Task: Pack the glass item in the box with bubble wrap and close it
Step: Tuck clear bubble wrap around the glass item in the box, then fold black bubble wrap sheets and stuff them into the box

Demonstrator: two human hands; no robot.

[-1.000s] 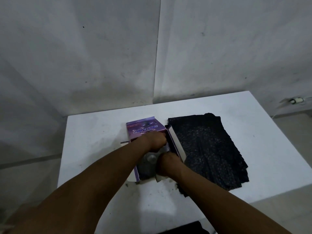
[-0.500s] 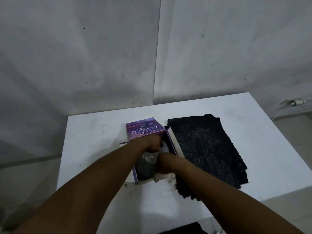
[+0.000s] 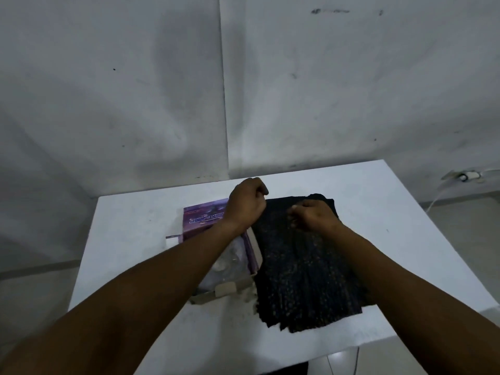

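Both out of the box [image 3: 205,220] now, up from the glass item [image 3: 230,262] inside it. Left hand [image 3: 247,204] clenched at the far left corner of the bubble wrap [image 3: 305,266], grasp unclear; right hand [image 3: 313,216] curled onto the wrap's far edge, seemingly pinching it. Probably fetching padding next; box still open. Underneath, white table [image 3: 135,226]; behind, scuffed grey wall [image 3: 162,90].

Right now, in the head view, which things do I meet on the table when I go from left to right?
Purple box → glass item inside it → black bubble wrap → bare white table.
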